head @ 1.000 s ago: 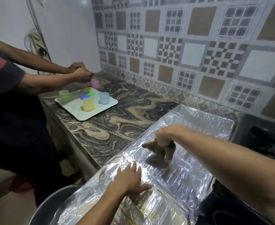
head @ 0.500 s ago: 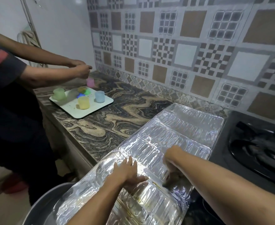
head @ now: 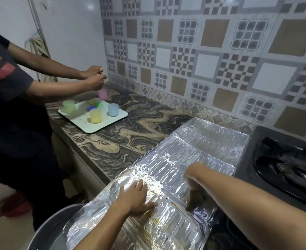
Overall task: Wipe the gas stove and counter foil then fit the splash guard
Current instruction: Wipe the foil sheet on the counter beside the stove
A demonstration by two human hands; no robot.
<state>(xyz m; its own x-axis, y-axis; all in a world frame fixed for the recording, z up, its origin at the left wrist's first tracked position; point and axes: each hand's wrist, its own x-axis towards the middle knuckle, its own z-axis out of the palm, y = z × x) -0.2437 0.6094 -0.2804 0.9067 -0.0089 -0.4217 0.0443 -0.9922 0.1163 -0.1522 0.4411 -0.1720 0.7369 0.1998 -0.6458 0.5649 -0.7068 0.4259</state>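
while the left hand (head: 137, 196) presses the foil (head: 211, 139), the right hand (head: 193, 179) blurs.

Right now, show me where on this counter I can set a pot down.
Bare marble counter lies between the white tray and the foil splash guard. The tray is crowded with cups. The left hand presses the foil; the right hand wipes it. The gas stove borders it.
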